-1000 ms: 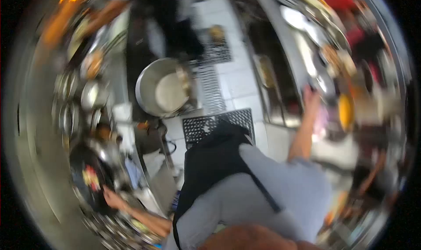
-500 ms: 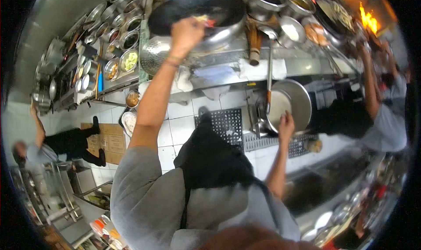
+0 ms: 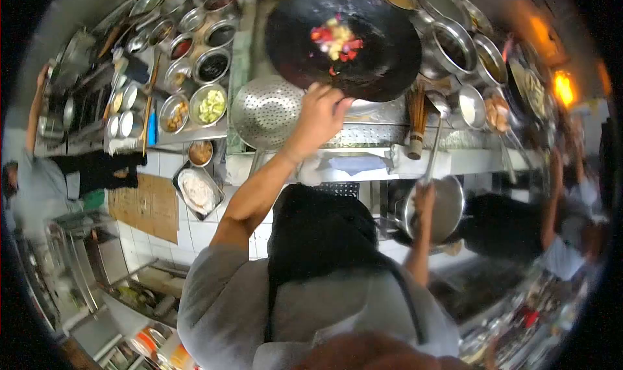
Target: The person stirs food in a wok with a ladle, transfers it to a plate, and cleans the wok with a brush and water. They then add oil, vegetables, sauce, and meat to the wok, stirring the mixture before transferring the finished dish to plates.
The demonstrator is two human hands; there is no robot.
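A black wok (image 3: pixel 389 52) stands on the stove in front of me. Chopped red and pale pieces (image 3: pixel 337 39) lie in its middle. My left hand (image 3: pixel 321 113) is closed on the wok's near rim, fingers at the edge and thumb to the side. My right hand (image 3: pixel 424 198) is wrapped round the lower end of a long-handled ladle (image 3: pixel 436 143), whose bowl rests beside small metal pots. Left of the wok sits a perforated strainer (image 3: pixel 266 113). A bamboo brush (image 3: pixel 416 123) lies between the wok and the ladle.
A large metal pot (image 3: pixel 448 208) stands low behind my right hand. Bowls of cut green vegetables (image 3: pixel 211 105) and sauces (image 3: pixel 213 65) crowd the left counter. Flames (image 3: pixel 564 89) burn at the right, near another person's arm (image 3: pixel 553 195). Another person (image 3: pixel 48 182) stands far left.
My left hand has moved from over the wok to its near rim. The right hand has gone from beside the large pot up to the ladle handle. The view has shifted.
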